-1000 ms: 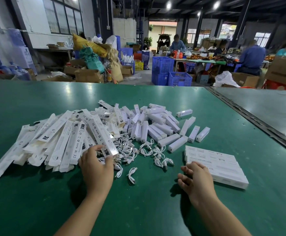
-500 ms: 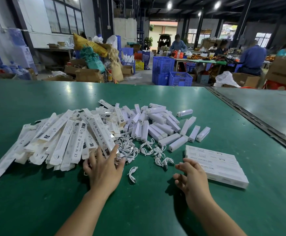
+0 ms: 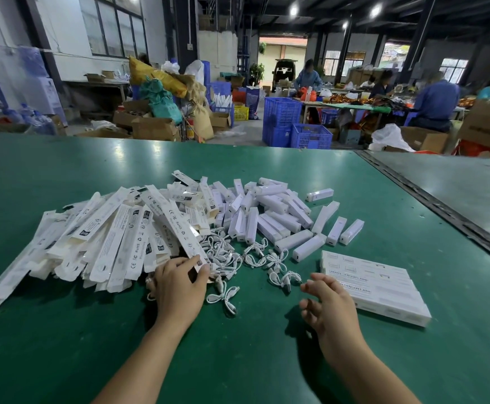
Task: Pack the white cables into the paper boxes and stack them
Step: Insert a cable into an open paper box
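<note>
Pinching the near end of one flat paper box (image 3: 176, 227) with my left hand (image 3: 179, 287), I have its long axis running away from my fingers toward the upper left of the frame. The white cables (image 3: 226, 255) lie in a loose heap just right of that hand, at centre frame. My right hand (image 3: 329, 307) hovers with fingers loosely curled, holding nothing. It is nearer the rightmost coil (image 3: 284, 278) and just beside the packed stack (image 3: 383, 290).

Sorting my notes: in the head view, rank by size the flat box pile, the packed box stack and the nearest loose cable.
Largest: flat box pile.
Then packed box stack.
Smallest: loose cable.
</note>
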A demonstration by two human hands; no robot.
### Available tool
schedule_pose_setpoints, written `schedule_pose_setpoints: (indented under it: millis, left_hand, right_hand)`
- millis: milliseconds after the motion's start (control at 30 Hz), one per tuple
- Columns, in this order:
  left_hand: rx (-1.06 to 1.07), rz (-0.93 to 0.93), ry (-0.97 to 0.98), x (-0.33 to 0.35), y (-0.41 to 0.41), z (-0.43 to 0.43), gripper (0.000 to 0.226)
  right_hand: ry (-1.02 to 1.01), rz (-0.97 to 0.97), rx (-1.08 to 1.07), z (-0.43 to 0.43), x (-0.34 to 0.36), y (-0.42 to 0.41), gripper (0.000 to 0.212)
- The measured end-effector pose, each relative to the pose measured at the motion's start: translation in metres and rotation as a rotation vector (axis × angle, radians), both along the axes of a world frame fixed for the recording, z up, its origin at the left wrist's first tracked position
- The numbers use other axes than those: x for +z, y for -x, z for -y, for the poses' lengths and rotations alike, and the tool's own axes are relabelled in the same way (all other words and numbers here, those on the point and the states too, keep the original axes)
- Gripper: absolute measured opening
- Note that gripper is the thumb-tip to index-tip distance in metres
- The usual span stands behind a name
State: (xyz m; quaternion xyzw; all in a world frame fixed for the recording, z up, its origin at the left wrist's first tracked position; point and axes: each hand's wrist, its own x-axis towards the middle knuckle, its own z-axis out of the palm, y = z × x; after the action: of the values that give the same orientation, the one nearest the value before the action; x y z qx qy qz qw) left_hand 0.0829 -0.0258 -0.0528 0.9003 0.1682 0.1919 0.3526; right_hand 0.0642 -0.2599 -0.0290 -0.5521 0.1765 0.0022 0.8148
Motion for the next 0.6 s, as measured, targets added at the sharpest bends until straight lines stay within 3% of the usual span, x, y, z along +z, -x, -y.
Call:
schedule_pose_setpoints:
  millis: [100, 400, 500, 600]
  left_hand:
    - [-0.029, 0.118, 0.123, 0.003, 0.003, 0.004, 0.036]
    - [0.044, 0.454, 0.229, 0.017, 0.015, 0.006, 0.024]
    - [-0.149, 0.466, 0.484, 0.021, 0.024, 0.018, 0.027]
    - [-0.377, 0.351, 0.647, 0.019, 0.033, 0.033, 0.027]
  right_hand:
    - [0.010, 0.011, 0.011, 0.000, -0.001, 0.001, 0.014]
    - [0.081, 0.082, 0.067, -0.002, -0.002, 0.003, 0.012]
    - [0.112, 0.128, 0.143, -0.006, -0.002, 0.006, 0.012]
    - [0.136, 0.217, 0.241, -0.010, -0.002, 0.009, 0.020]
